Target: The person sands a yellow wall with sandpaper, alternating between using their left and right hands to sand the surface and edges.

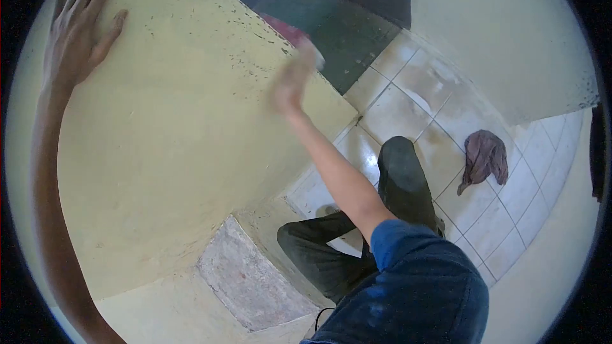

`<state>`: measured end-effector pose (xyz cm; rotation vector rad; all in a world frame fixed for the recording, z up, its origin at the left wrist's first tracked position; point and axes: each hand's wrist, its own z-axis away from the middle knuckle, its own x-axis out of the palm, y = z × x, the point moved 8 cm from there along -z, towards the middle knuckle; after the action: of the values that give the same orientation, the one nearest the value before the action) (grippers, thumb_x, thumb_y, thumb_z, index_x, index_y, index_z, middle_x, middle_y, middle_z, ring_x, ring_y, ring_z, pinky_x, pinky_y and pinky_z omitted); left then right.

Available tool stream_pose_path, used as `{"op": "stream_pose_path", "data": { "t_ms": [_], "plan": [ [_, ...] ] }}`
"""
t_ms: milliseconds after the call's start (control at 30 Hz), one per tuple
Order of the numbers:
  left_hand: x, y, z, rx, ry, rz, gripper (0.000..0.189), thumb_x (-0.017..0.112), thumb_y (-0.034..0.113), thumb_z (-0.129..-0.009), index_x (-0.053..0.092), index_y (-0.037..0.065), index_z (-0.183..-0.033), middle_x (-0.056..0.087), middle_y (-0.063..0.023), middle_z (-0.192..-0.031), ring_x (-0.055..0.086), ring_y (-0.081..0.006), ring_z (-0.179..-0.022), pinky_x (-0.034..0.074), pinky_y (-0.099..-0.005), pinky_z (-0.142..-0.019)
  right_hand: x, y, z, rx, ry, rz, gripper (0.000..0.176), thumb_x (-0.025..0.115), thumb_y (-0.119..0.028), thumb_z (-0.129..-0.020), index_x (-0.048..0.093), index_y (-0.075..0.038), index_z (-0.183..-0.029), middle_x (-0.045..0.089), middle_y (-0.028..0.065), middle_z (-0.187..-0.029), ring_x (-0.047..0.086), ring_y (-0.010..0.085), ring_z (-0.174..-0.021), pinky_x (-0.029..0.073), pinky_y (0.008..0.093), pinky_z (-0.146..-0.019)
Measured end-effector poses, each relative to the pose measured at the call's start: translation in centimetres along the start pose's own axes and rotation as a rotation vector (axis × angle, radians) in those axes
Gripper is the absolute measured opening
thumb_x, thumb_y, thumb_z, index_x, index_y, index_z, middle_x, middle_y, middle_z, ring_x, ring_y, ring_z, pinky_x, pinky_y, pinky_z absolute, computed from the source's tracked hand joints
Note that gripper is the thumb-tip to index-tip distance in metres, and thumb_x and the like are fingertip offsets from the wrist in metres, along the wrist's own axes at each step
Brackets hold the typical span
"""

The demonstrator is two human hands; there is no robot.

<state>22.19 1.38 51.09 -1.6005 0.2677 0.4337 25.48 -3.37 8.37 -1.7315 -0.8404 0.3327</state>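
My left hand (pixel 80 35) lies against the pale yellow wall (pixel 172 121) at the upper left, fingers stretched out and the thumb apart. My right hand (pixel 294 79), smeared by motion, is at the wall's chipped edge in the upper middle. Just past its fingers show a pinkish-red patch (pixel 284 27) and a small whitish patch (pixel 319 59), both blurred; I cannot tell whether the hand holds either. Dark specks of flaked paint run along the wall's edge and over the surface near this hand.
A crumpled brownish-purple cloth (pixel 483 159) lies on the stained white floor tiles (pixel 446 185) to the right. A rough grey-topped ledge (pixel 255 280) juts out by my bent legs (pixel 401 172). Beyond the wall edge is a dark green floor area (pixel 331 22); another pale wall (pixel 503 32) rises right.
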Motion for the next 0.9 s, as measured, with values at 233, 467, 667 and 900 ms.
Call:
{"op": "stream_pose_path", "data": {
  "t_ms": [233, 467, 667, 900],
  "plan": [
    [1.6, -1.4, 1.3, -0.040, -0.096, -0.068, 0.070, 0.059, 0.020, -0.089, 0.032, 0.019, -0.153, 0.028, -0.0021, -0.160, 0.025, -0.0230, -0.147, 0.021, -0.0412, -0.120, 2.4, -9.6, -4.5, -0.020, 0.027, -0.007, 0.067, 0.041, -0.008, -0.093, 0.013, 0.005, -0.152, 0.009, 0.0231, -0.160, 0.004, 0.0374, -0.149, 0.001, 0.0502, -0.119],
    [1.4, -1.5, 0.9, -0.042, -0.170, -0.088, 0.068, 0.057, 0.019, -0.090, 0.032, 0.017, -0.153, 0.028, -0.0032, -0.159, 0.025, -0.0232, -0.147, 0.021, -0.0406, -0.121, 1.8, -16.2, -5.9, -0.487, -0.080, -0.045, 0.072, 0.049, -0.012, -0.089, 0.017, 0.004, -0.151, 0.014, 0.0245, -0.159, 0.007, 0.0402, -0.149, 0.003, 0.0532, -0.119],
    [1.5, -1.7, 1.1, -0.037, -0.180, -0.121, 0.065, 0.057, 0.022, -0.092, 0.033, 0.016, -0.152, 0.030, -0.0040, -0.158, 0.029, -0.0257, -0.145, 0.025, -0.0404, -0.119, -1.9, 9.7, 3.7, 0.347, 0.009, -0.098, 0.064, 0.033, 0.001, -0.092, 0.011, 0.004, -0.152, 0.008, 0.0219, -0.160, 0.003, 0.0345, -0.149, 0.000, 0.0428, -0.121],
    [1.8, -2.0, 1.3, -0.071, -0.264, -0.149, 0.060, 0.055, 0.030, -0.096, 0.035, 0.014, -0.150, 0.036, -0.0076, -0.155, 0.036, -0.0294, -0.140, 0.034, -0.0391, -0.114, 2.8, -23.2, -6.2, -0.508, -0.091, -0.192, 0.080, 0.055, -0.007, -0.084, 0.016, 0.003, -0.153, 0.013, 0.0246, -0.159, 0.004, 0.0420, -0.149, -0.001, 0.0558, -0.119]
  ]
}}
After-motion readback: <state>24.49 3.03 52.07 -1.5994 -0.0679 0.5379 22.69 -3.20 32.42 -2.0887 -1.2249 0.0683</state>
